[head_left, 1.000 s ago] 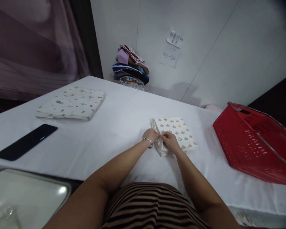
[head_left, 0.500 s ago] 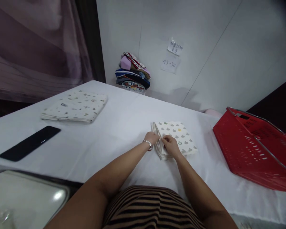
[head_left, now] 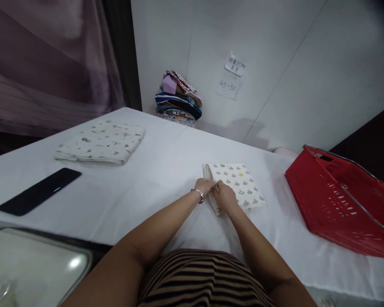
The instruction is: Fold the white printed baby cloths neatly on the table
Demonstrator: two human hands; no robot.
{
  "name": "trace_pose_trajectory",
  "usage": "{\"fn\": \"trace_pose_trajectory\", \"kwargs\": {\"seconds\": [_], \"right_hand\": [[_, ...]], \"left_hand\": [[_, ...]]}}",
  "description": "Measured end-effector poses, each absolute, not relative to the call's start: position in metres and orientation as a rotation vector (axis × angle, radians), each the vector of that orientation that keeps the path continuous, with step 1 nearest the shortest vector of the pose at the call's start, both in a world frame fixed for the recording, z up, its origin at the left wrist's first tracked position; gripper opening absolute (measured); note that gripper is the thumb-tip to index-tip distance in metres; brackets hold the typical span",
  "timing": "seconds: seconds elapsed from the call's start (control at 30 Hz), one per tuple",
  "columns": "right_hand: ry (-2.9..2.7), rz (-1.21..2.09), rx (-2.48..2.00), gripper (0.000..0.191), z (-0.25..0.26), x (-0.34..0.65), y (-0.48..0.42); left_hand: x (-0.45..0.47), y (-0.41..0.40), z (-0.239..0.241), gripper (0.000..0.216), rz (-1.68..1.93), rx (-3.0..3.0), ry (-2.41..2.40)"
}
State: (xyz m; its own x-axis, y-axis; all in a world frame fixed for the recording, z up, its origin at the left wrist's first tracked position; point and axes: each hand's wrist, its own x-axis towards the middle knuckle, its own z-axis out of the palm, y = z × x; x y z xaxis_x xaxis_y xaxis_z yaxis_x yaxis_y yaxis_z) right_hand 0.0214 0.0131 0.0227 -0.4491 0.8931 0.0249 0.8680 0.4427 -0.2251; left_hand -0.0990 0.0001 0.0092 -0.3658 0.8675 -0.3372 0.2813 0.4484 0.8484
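A folded white cloth (head_left: 238, 181) printed with small grey, green and yellow shapes lies in front of me. At its left folded edge, my left hand (head_left: 205, 186) pinches the layers with closed fingers. Close against it, my right hand (head_left: 225, 197) also grips that edge, its fingertips partly hidden behind the back of the hand. Farther left rests a second folded white cloth (head_left: 102, 143) with small scattered prints, untouched.
A white-covered table (head_left: 166, 157) carries the cloths. To the right stands a red basket (head_left: 323, 200) with metal handles. A black flat slab (head_left: 40, 192) lies left. Folded fabrics (head_left: 178, 96) are stacked by the wall, beneath paper signs (head_left: 228, 86). A pale glossy surface (head_left: 35, 264) is lower left.
My right hand has shifted slightly left and down along the cloth's folded edge, closer to my left hand. The left hand has barely moved and the cloth stays in place.
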Motion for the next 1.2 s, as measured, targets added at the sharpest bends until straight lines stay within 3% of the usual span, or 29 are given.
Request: {"fn": "trace_pose_trajectory", "kwargs": {"seconds": [0.3, 0.83, 1.2], "right_hand": [[-2.376, 0.580, -1.413, 0.013, 0.023, 0.029, 0.026], [-2.424, 0.614, -1.448, 0.017, 0.017, 0.027, 0.028], [-2.403, 0.637, -1.470, 0.016, 0.016, 0.026, 0.028]], "left_hand": [[-0.108, -0.001, 0.007, 0.030, 0.919, 1.122, 1.950], [-0.108, 0.011, -0.003, 0.016, 0.804, 1.185, 2.046], [-0.104, 0.008, 0.004, 0.014, 0.923, 1.157, 2.030]]}}
